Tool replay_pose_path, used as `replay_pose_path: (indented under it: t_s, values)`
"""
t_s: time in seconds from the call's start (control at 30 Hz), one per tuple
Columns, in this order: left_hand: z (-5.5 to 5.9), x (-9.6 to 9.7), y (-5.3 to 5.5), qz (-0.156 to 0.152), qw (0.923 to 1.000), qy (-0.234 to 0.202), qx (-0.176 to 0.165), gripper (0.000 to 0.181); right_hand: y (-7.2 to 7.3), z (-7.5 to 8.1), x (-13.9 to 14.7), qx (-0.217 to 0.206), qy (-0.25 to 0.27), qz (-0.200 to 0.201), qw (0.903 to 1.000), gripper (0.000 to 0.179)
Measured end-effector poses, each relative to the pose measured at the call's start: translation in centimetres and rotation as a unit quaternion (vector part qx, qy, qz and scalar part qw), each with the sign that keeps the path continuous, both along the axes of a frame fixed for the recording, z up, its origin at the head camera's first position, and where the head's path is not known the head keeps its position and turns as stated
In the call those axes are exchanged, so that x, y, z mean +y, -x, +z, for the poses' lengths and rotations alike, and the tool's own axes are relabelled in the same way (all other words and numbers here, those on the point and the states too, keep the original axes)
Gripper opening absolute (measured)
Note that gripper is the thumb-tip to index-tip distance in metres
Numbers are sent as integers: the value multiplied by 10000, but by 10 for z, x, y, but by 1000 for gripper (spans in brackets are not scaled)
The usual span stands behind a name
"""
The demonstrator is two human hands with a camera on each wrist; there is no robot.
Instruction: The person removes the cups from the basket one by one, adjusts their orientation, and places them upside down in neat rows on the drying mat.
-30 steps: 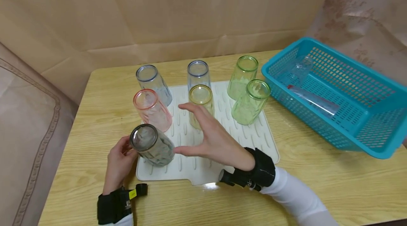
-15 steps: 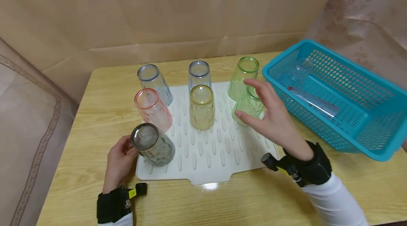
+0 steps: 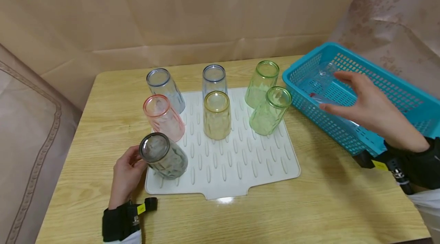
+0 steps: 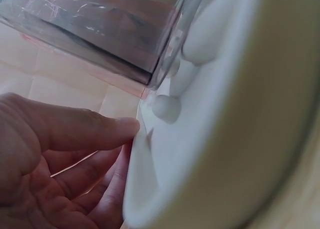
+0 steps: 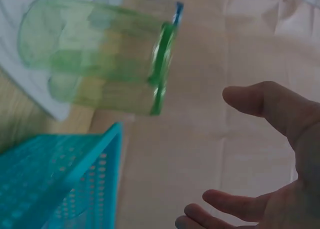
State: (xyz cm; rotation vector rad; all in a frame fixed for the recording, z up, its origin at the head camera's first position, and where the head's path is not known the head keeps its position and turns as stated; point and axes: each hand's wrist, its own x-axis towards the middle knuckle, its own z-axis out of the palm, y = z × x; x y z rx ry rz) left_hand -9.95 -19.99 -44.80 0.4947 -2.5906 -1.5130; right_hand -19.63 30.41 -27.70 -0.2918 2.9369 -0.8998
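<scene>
My left hand [image 3: 127, 173] pinches the left edge of the white ribbed drying mat [image 3: 227, 183], thumb tip at the rim in the left wrist view. Close beside it, an upside-down grey glass [image 3: 165, 158] stands on the mat. My right hand [image 3: 372, 108] is held over the turquoise basket [image 3: 357, 146], thumb and fingers spread wide with nothing between them. Under that hand, partly hidden, a clear glass [image 3: 324, 74] is in the basket, and a clear piece with a red end [image 3: 314, 97] lies near it.
More glasses stand upside down on the mat: a pink glass [image 3: 168, 122], a yellow glass [image 3: 217, 120], two blue glasses at the back, and green glasses [image 3: 268, 116] at the right, close to the basket. A beige cloth [image 3: 206, 15] hangs behind the wooden table [image 3: 275, 213].
My right hand has moved from beside the grey glass, past the green glasses, to over the basket, staying spread. My left hand has kept its place at the mat's edge.
</scene>
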Motion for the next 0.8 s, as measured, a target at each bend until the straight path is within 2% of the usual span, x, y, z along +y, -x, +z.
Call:
replay_pose_path:
  t_s: [0.17, 0.27, 0.5, 0.8]
  values:
    - [0, 0, 0, 60, 10000, 53, -5, 34, 13, -5, 26, -877, 149, 39, 9960, 98]
    - [0, 0, 0, 33, 10000, 8, -29, 35, 21, -7, 38, -1236, 104, 40, 9923, 97]
    - [1, 1, 1, 67, 9998, -139, -81, 35, 41, -13, 73, -1765, -235, -14, 9840, 98]
    - [0, 1, 1, 131, 9998, -27, -113, 34, 52, -36, 109, -2118, -74, 184, 9771, 88]
